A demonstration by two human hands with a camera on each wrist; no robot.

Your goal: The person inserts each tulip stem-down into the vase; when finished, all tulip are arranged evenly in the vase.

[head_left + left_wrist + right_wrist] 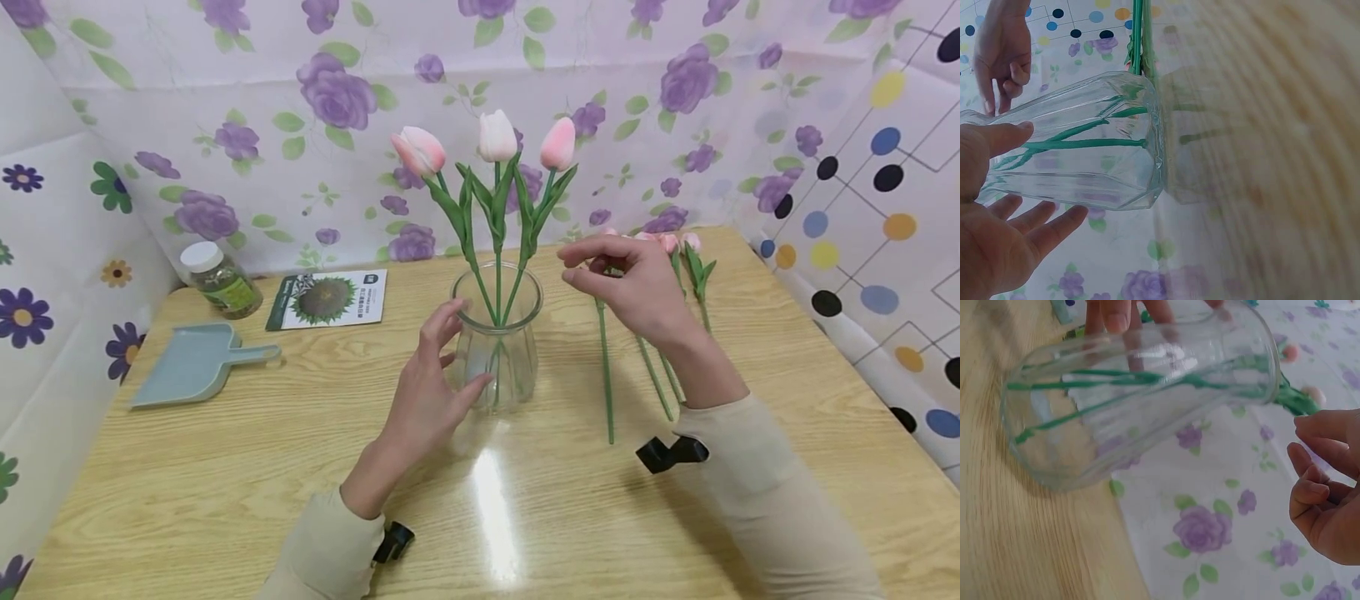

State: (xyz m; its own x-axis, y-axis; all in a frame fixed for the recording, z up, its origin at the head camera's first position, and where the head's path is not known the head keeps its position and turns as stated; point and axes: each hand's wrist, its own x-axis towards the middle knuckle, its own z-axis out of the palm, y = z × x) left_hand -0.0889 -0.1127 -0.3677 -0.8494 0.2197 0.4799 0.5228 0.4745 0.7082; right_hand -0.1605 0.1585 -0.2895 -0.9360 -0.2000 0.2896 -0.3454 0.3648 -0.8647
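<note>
A clear glass vase (517, 358) stands upright on the table with three artificial tulips in it. A white tulip (497, 137) is in the middle, a pink-and-white tulip (418, 152) at the left and a pink tulip (558, 146) at the right. Their green stems cross inside the glass. My left hand (429, 379) holds the vase's left side, thumb in front and fingers curved round it. To the right of the rim, my right hand (633, 287) hovers with loosely bent fingers, thumb and index apart, nothing between them.
More tulips lie on the table at the right, partly behind my right hand; one green stem (606, 375) points forward. At the left are a grey-blue dustpan (183, 367), a lidded jar (225, 287) and a sunflower seed packet (327, 300). Floral sheeting (262, 67) stands behind.
</note>
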